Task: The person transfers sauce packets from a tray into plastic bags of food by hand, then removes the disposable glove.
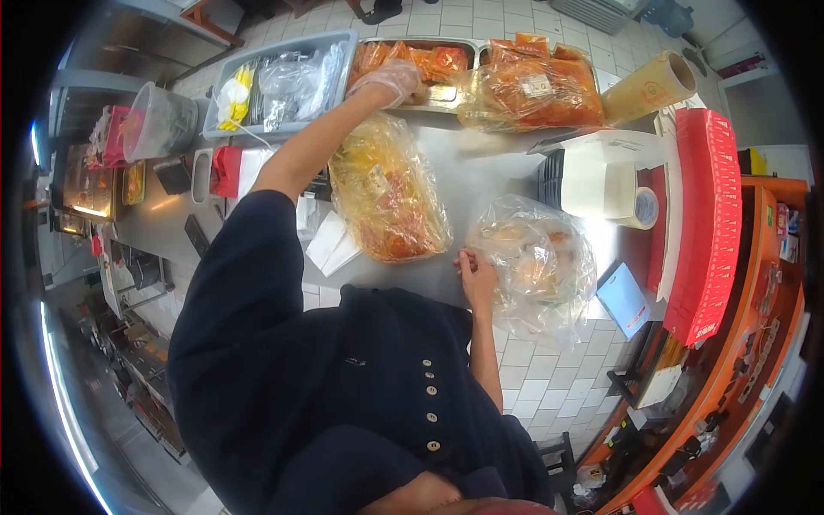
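My left hand (390,83), in a clear plastic glove, reaches over a metal tray of orange packets (369,58); its fingertips are hidden among them. My right hand (477,276) is at the near edge of the steel table (446,154), its fingers curled together beside a clear plastic bag (536,266) of round, pale brown items. What it pinches, if anything, is too small to tell. Between the hands lies a large clear bag of yellow and orange packets (390,193). A similar labelled bag (536,90) sits on the right-hand tray.
A grey-blue bin (343,47) of plastic bags stands at the back left, near a clear tub (163,124). At right are a plastic roll (652,88), an open white box (596,184), a tape roll (645,208), a blue card (624,300) and stacked red cartons (705,227).
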Available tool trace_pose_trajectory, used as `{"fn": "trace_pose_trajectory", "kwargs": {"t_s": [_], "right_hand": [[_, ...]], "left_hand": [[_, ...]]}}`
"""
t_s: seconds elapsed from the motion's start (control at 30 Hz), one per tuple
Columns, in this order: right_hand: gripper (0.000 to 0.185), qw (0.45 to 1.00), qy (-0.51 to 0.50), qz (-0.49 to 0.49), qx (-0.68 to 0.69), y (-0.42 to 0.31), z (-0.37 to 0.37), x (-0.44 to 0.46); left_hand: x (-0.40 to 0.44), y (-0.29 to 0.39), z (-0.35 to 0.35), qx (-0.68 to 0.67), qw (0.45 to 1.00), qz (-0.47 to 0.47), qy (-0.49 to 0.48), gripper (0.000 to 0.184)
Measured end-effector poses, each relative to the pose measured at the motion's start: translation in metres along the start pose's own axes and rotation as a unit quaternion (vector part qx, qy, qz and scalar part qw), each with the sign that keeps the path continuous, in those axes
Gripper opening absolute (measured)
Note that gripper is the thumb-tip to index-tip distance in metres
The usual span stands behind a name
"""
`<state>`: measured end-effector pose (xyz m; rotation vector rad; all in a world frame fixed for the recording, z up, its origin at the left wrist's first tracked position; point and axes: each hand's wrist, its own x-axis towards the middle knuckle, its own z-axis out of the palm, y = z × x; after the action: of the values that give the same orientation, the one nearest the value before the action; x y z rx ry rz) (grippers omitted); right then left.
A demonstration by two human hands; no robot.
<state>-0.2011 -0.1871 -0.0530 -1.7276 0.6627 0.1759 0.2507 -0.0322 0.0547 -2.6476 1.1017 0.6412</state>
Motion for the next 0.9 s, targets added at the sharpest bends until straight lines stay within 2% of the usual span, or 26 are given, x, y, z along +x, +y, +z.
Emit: {"fn": "trace_pose_trajectory", "kwargs": {"t_s": [0.03,0.1,0.13,0.17,0.23,0.27,0.3,0.33,0.37,0.43,0.5,0.6,0.63,0.7,0.8,0.9], "right_hand": [[0.033,1.0,-0.005,0.002,-0.003,0.001,0.0,0.001],[0.033,1.0,0.0,-0.014,0.0,0.003,0.0,0.001],[0.033,1.0,-0.008,-0.012,-0.001,0.005,0.001,0.0],[0.033,1.0,-0.005,-0.014,-0.005,0.007,0.001,0.001],[0.033,1.0,0.0,-0.012,-0.003,0.009,0.002,0.003],[0.034,1.0,0.0,-0.012,-0.003,0.01,0.002,0.003],[0.034,1.0,0.0,-0.012,-0.003,0.011,0.002,0.003],[0.034,1.0,0.001,-0.01,-0.001,0.006,0.002,0.002],[0.031,1.0,0.011,-0.012,-0.005,-0.003,0.0,0.001],[0.028,1.0,0.014,-0.015,-0.009,-0.006,0.002,-0.001],[0.029,0.999,0.017,-0.031,-0.005,0.0,0.003,0.001],[0.031,0.999,-0.002,-0.036,-0.004,0.012,0.001,0.004],[0.031,0.999,-0.001,-0.037,-0.008,0.015,0.001,0.004],[0.031,0.999,0.004,-0.049,0.009,0.018,0.003,0.006],[0.03,0.999,0.004,-0.049,0.019,0.018,0.004,0.006],[0.026,0.998,0.011,-0.054,0.032,0.01,0.004,0.003]], "left_hand": [[0.002,-0.008,0.009,-0.004,1.0,-0.004,-0.003,0.033],[0.007,-0.032,0.035,0.004,0.998,0.008,0.061,0.027],[-0.021,-0.01,0.004,-0.066,0.996,0.004,0.052,0.026],[-0.04,-0.003,-0.001,-0.066,0.997,-0.001,0.049,0.026],[-0.065,0.005,-0.005,-0.131,0.957,-0.001,0.259,0.023],[-0.072,0.003,-0.008,-0.128,0.958,0.002,0.256,0.023],[-0.081,-0.001,-0.01,0.007,0.997,0.054,0.058,0.027],[-0.092,-0.005,-0.01,0.142,0.975,0.101,-0.142,0.03],[-0.108,-0.013,0.008,-0.014,0.983,-0.004,-0.181,0.029],[-0.138,-0.011,0.057,-0.171,0.955,-0.116,-0.214,0.029],[-0.159,0.002,0.099,-0.138,0.99,0.028,0.016,0.026],[-0.156,0.015,0.145,-0.096,0.992,0.043,0.064,0.026],[-0.157,0.02,0.145,-0.099,0.992,0.043,0.067,0.026],[-0.156,0.029,0.141,-0.062,0.997,0.042,0.003,0.028],[-0.165,0.041,0.144,-0.008,0.999,0.049,0.016,0.029],[-0.165,0.051,0.15,-0.041,0.998,0.04,0.034,0.031]]}}
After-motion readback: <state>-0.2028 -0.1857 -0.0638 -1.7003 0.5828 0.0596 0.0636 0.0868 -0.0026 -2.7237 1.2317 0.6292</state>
